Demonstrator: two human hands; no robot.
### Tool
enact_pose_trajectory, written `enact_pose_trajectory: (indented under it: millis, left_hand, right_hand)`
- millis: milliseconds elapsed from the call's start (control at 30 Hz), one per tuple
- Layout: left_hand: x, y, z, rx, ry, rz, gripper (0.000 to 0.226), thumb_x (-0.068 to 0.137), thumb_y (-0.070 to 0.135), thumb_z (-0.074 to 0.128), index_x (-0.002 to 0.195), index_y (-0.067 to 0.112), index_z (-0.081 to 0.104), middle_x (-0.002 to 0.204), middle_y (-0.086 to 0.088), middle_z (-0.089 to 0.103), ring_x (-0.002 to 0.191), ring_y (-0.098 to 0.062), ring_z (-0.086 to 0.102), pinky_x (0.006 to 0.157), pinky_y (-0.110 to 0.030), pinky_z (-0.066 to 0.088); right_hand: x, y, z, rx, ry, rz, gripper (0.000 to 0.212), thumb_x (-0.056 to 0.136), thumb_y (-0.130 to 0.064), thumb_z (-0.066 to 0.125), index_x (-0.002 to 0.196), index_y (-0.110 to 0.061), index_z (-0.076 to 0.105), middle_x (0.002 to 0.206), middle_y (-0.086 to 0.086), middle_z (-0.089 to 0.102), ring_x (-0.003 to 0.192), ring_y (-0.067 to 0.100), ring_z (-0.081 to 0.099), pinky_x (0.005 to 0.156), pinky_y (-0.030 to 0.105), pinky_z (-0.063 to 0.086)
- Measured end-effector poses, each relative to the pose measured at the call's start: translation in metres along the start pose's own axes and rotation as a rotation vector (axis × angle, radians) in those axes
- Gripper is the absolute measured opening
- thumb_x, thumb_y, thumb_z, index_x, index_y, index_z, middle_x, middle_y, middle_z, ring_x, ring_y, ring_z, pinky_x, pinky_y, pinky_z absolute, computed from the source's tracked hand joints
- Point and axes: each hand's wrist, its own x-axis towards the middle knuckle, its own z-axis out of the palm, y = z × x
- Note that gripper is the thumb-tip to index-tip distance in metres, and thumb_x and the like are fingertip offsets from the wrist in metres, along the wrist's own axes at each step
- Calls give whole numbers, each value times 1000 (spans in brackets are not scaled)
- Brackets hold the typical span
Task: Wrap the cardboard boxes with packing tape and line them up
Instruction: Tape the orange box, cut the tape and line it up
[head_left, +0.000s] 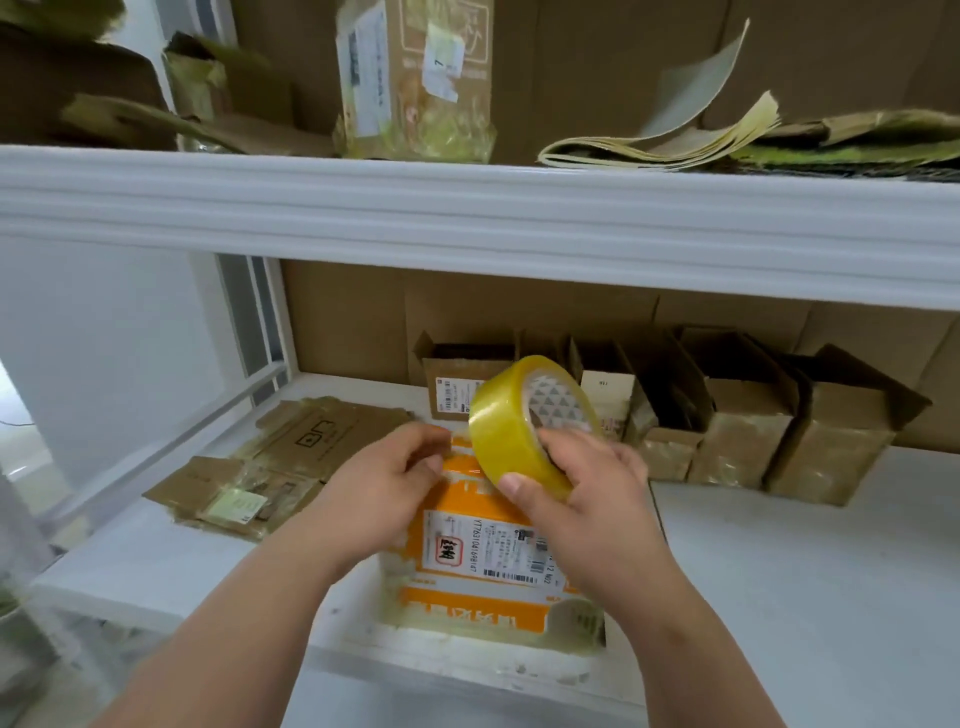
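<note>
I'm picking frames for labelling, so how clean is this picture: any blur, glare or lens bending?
Head view: the white shelf edge bows from wide-angle distortion; upper-shelf cardboard looks soft; the tape roll shows mild sheen; right hand, left hand and orange box label are fairly sharp; lighting is even.

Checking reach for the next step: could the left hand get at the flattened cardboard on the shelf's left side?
Probably yes: the flattened cardboard lies uncovered just left of the left hand, nothing between them.

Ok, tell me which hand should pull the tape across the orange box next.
The right hand. It already grips the tape roll, held just above the orange box. The left hand sits at the box's far edge, seemingly pinching the tape end, so it is better placed to anchor.
</note>
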Motion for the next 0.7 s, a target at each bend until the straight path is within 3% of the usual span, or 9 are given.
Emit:
enact_pose_trajectory:
  millis: [100, 167, 267, 367, 533, 633, 700]
  left_hand:
    - [-10, -1, -9, -356, 78, 15, 24, 105, 21, 44, 114, 37, 60, 114, 11, 67, 103, -6, 63, 85, -24, 50]
    - [-16, -5, -13, -428, 139, 86, 30, 103, 12, 42, 115, 33, 60, 117, 14, 64, 106, 0, 60, 82, -15, 47]
    - [-23, -11, -17, -387, 145, 226, 34, 95, 5, 57, 115, 33, 59, 120, 16, 61, 108, 8, 57, 81, -8, 45]
    - [-20, -15, -15, -134, 198, 329, 38, 82, 14, 77, 112, 31, 61, 118, 21, 58, 113, 7, 54, 88, -5, 41]
    - [-14, -9, -20, -15, 387, 303, 14, 85, 17, 74, 79, 27, 67, 98, 25, 62, 99, 14, 53, 75, 3, 34]
    - [-12, -10, -27, -96, 360, 260, 19, 87, 17, 71, 72, 27, 67, 93, 23, 66, 93, 11, 57, 73, -2, 38]
    - [-12, -11, -31, -174, 307, 181, 19, 90, 21, 70, 72, 28, 67, 93, 25, 69, 90, 5, 61, 76, -14, 45]
  right_hand:
    - [2, -6, 15, -78, -24, -27, 26, 94, -50, 54, 118, -39, 56, 116, -28, 48, 96, -23, 21, 115, 36, 13]
    - [2, -9, 22, -127, -17, -52, 28, 95, -51, 53, 120, -39, 56, 117, -27, 50, 111, -9, 31, 116, 35, 8]
    - [5, -13, 28, -189, 11, -81, 27, 95, -50, 53, 119, -37, 58, 119, -25, 54, 117, -4, 39, 113, 34, 6]
    - [8, -17, 32, -219, 41, -115, 21, 94, -50, 55, 110, -37, 60, 112, -24, 56, 116, -1, 42, 108, 31, 8]
    - [11, -26, 34, -249, -1, -150, 26, 94, -53, 52, 112, -37, 60, 116, -22, 58, 118, -1, 43, 110, 31, 4]
    - [13, -29, 34, -243, 2, -163, 28, 92, -58, 52, 109, -38, 60, 107, -23, 60, 111, -2, 43, 110, 31, 1]
    - [15, -28, 31, -228, -13, -160, 27, 89, -62, 52, 101, -38, 58, 93, -25, 56, 99, -5, 36, 110, 30, -1]
